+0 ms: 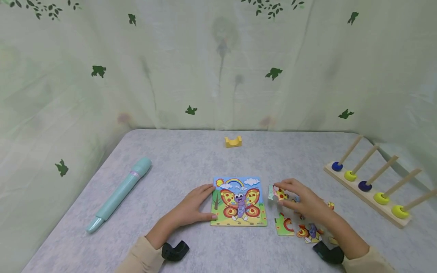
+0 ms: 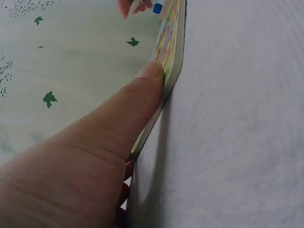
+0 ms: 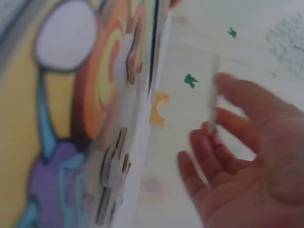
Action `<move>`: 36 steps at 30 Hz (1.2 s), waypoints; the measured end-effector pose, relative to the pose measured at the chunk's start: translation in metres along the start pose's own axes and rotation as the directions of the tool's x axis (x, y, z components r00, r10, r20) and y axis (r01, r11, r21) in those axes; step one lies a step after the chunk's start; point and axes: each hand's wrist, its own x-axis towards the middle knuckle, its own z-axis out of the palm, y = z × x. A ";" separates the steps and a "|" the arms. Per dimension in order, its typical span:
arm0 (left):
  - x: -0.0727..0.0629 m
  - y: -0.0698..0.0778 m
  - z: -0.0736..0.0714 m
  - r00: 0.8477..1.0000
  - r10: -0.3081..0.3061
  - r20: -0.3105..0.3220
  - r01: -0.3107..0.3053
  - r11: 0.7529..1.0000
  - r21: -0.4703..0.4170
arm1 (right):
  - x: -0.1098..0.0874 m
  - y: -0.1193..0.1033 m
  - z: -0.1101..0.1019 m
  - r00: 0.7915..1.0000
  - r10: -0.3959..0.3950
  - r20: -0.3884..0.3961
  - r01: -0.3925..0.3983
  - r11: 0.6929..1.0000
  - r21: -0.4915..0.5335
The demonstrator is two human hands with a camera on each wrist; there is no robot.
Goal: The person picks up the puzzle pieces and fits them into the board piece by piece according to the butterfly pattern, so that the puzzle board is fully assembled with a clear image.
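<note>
A square butterfly puzzle board point(image 1: 240, 201) lies flat on the table, showing a complete picture with a rainbow and sun. My left hand point(image 1: 192, 206) grips its left side, the thumb point(image 2: 151, 71) on the lower part of the edge and the fingers farther up. Just right of the board, my right hand point(image 1: 304, 199) pinches a puzzle piece point(image 1: 280, 193) with yellow and red spots. In the right wrist view this piece point(image 3: 213, 95) appears edge-on, raised off the table between thumb and fingers. Loose puzzle pieces lie below that hand, including a green one point(image 1: 284, 225) and a purple-bodied one point(image 1: 312, 232).
At the right stands a wooden peg rack point(image 1: 368, 192) with blue and yellow beads. A yellow arched block point(image 1: 233, 141) sits near the back edge. On the left lies a teal capped tube point(image 1: 119, 195). A printed curtain point(image 1: 218, 68) hangs behind the table.
</note>
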 end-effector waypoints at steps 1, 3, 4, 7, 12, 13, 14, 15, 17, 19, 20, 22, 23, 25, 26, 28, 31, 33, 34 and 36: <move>0.000 0.000 0.000 1.000 -0.002 -0.001 0.002 1.000 -0.002 | 0.001 -0.005 0.000 1.000 -0.026 -0.013 0.026 1.000 -0.001; -0.001 0.000 0.000 1.000 -0.005 0.000 0.005 1.000 -0.004 | 0.004 -0.014 0.001 0.997 -0.067 -0.038 0.067 0.998 -0.014; -0.001 0.000 0.000 1.000 -0.005 0.001 0.005 1.000 -0.003 | 0.006 -0.019 0.002 0.995 -0.091 -0.045 0.090 0.996 -0.012; 0.000 0.000 0.000 1.000 -0.004 0.001 0.004 1.000 -0.002 | 0.011 -0.033 0.005 0.988 -0.141 -0.060 0.141 0.990 0.002; 0.001 0.000 0.000 1.000 0.001 0.002 -0.001 1.000 0.006 | 0.027 -0.056 0.016 0.977 -0.204 -0.058 0.208 0.975 0.073; 0.001 -0.001 0.000 1.000 0.001 0.003 -0.001 1.000 0.008 | 0.031 -0.060 0.019 0.976 -0.210 -0.053 0.214 0.973 0.089; 0.001 -0.001 0.000 1.000 0.001 0.004 -0.001 1.000 0.006 | 0.035 -0.064 0.022 0.976 -0.213 -0.046 0.217 0.970 0.107; 0.001 -0.001 0.000 1.000 0.001 0.004 -0.001 1.000 0.007 | 0.039 -0.067 0.026 0.976 -0.214 -0.040 0.218 0.968 0.125; 0.001 -0.001 0.001 1.000 0.001 0.003 -0.001 1.000 0.004 | 0.047 -0.070 0.035 0.977 -0.210 -0.023 0.211 0.965 0.157; 0.001 -0.001 0.001 1.000 0.003 0.000 -0.003 1.000 0.000 | 0.054 -0.071 0.044 0.980 -0.197 0.001 0.193 0.965 0.178; 0.001 -0.002 0.001 1.000 0.004 -0.001 -0.004 1.000 -0.002 | 0.057 -0.071 0.049 0.982 -0.189 0.018 0.182 0.965 0.186; 0.001 -0.001 0.001 1.000 0.008 -0.002 -0.008 1.000 -0.004 | 0.062 -0.068 0.058 0.984 -0.169 0.048 0.158 0.971 0.182; 0.001 -0.001 0.001 1.000 0.010 -0.002 -0.010 1.000 -0.003 | 0.064 -0.067 0.062 0.985 -0.163 0.064 0.149 0.973 0.178; 0.001 -0.001 0.001 1.000 0.017 -0.003 -0.017 1.000 0.000 | 0.067 -0.063 0.068 0.984 -0.150 0.091 0.133 0.976 0.170; 0.001 -0.001 0.001 1.000 0.021 -0.005 -0.021 1.000 0.003 | 0.068 -0.061 0.071 0.984 -0.148 0.101 0.130 0.978 0.164; 0.001 -0.001 0.001 1.000 0.025 -0.008 -0.025 1.000 0.011 | 0.069 -0.058 0.076 0.982 -0.151 0.112 0.134 0.980 0.149; 0.001 -0.001 0.000 0.999 0.030 -0.010 -0.030 0.999 0.023 | 0.070 -0.054 0.082 0.978 -0.157 0.134 0.141 0.982 0.124; 0.001 -0.002 0.000 1.000 0.029 -0.008 -0.029 0.999 0.024 | 0.071 -0.053 0.085 0.976 -0.162 0.146 0.150 0.985 0.089; 0.001 -0.002 0.000 1.000 0.030 -0.007 -0.029 0.999 0.023 | 0.072 -0.052 0.086 0.974 -0.168 0.151 0.159 0.985 0.069; 0.001 -0.002 0.001 1.000 0.029 -0.008 -0.029 0.999 0.017 | 0.073 -0.053 0.089 0.970 -0.183 0.157 0.182 0.983 0.024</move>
